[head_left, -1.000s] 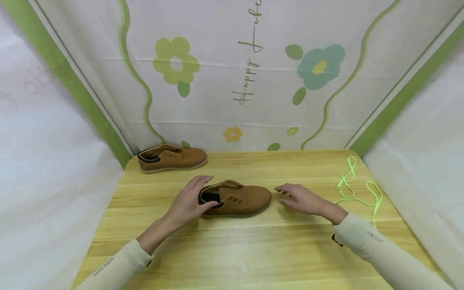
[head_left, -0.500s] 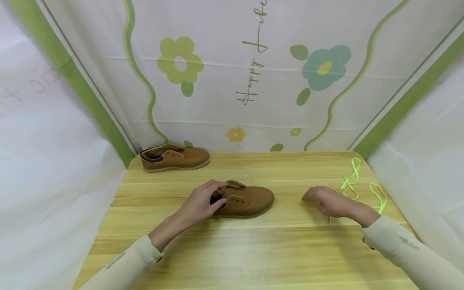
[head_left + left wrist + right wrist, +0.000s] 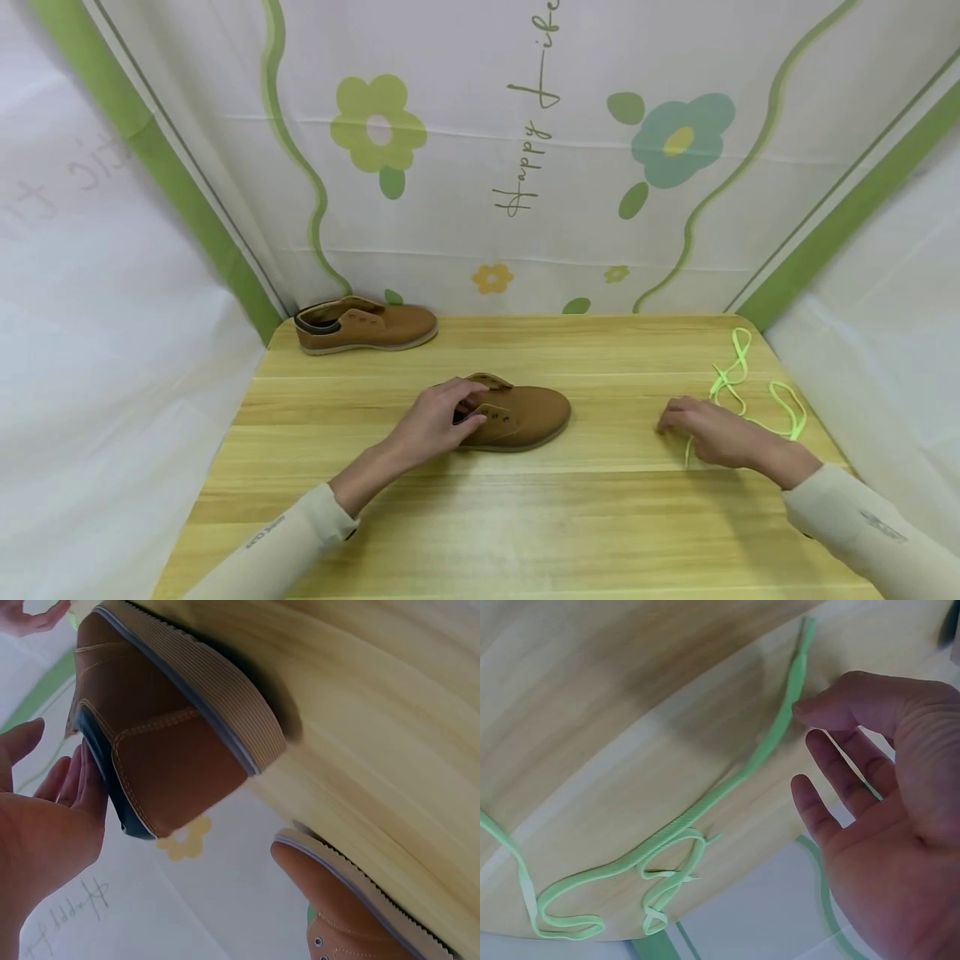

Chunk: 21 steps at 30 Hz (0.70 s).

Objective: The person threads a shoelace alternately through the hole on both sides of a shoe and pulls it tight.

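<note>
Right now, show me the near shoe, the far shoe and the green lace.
Near shoe point(image 3: 531, 413), head view: brown upper, toward the toe.
Far shoe point(image 3: 384, 332), head view: brown side, midway along.
Green lace point(image 3: 686, 818), right wrist view: middle of its long stretch.

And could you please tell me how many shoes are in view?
2: the near shoe by the left hand, and the far shoe at back left on the table.

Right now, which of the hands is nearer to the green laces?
The right hand, just by one end of the green laces. The left hand is farther off, at the front shoe's opening.
</note>
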Available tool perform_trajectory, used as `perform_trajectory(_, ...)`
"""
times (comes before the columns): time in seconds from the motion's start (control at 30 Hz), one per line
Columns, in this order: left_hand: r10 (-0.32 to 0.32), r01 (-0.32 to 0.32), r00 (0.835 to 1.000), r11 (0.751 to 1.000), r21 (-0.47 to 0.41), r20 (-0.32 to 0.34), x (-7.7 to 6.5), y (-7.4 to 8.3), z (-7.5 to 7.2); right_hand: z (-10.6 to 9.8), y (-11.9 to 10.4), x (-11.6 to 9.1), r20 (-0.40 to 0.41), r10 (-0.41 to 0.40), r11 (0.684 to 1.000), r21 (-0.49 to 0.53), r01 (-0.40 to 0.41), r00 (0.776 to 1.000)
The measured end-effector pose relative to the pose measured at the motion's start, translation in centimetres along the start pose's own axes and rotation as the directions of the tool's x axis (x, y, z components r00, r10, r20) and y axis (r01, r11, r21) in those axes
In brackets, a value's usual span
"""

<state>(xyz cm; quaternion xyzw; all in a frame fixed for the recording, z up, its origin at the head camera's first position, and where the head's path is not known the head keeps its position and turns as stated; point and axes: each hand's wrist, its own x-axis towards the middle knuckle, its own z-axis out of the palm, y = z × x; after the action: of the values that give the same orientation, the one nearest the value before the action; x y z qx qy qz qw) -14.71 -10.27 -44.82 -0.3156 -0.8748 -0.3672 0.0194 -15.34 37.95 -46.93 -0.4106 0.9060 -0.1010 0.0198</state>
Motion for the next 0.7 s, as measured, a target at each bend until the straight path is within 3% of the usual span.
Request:
perform_trajectory(0.27,0.014,-0.014,1.0,0.999,0.052,-0.01,0.6,0.1,1.3,0.7,0.8,-0.7,-0.035,-0.033,0.999,0.028,0.034,0.999)
perform_trajectory(0.5,-0.001,0.001,1.0,0.999,0.039,-0.003,0.9,0.1,2.3,1.3,1.2,-0.8,-0.075,-0.065,0.997,0.029,0.067,0.995)
perform_trajectory(0.7,-0.057,0.057,0.998,0.998,0.013,0.0,1.2,0.2,2.7,1.9,1.2,-0.8,-0.092,-0.033,0.998,0.042,0.037,0.995)
